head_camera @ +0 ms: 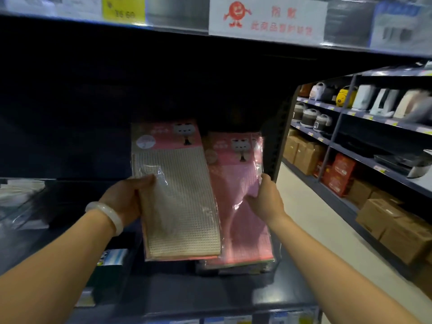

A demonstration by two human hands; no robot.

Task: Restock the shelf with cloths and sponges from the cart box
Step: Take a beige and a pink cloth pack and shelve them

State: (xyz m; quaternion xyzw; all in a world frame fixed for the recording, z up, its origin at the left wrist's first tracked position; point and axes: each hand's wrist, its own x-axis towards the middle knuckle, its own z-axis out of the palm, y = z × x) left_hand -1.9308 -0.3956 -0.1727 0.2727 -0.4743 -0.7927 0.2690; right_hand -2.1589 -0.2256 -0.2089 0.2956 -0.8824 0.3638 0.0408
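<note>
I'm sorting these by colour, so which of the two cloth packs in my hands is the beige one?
The beige waffle-weave pack, gripped by your left hand. It overlaps the front of the pink pack, which your right hand holds at its right edge.

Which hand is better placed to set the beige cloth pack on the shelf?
Left. The left hand already grips the beige cloth pack; the right hand is on the pink cloth pack.

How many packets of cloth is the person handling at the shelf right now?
2 show on top: a beige cloth packet gripped by the left hand, and a pink cloth packet beside it under the right hand. More packets seem stacked beneath each, so the true count is hidden.
</note>
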